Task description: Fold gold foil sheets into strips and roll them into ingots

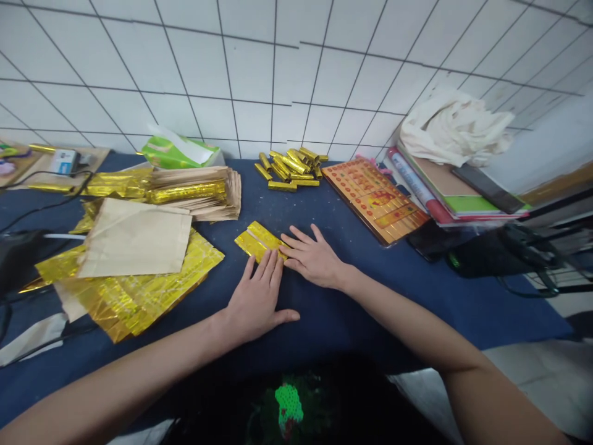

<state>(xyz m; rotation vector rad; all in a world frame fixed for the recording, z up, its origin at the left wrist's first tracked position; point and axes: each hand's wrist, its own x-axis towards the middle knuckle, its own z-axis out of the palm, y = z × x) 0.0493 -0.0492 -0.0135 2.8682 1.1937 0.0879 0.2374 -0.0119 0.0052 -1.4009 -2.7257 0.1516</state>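
I see both hands flat on the blue bench [370, 296], pressing a folded gold foil sheet [259, 242] near the middle. The left hand [256, 300] lies palm down with its fingers [266, 266] spread loose over the sheet's near corner, gripping nothing. The right hand [315, 258] is just beside it, fingers stretched out flat on the sheet's right edge, also unclenched.

Bare cloth lies open in front of the hands toward the near edge, and to the right as far as the bench's right edge. Behind the sheet there is a clear strip before the pile of folded gold ingots [291, 168] by the tiled wall [296, 74].

The left is crowded: a stack of gold foil sheets [139, 290] with a brown paper sheet [134, 238] on top sits near the left hand, and a bundle of brown paper [204, 193] lies behind it. On the right, a printed gold-and-red board [377, 198] lies at an angle, then stacked books [445, 191] under a crumpled cloth [454, 127]. Dark cables [523, 253], perhaps with a charger, clutter the far right.
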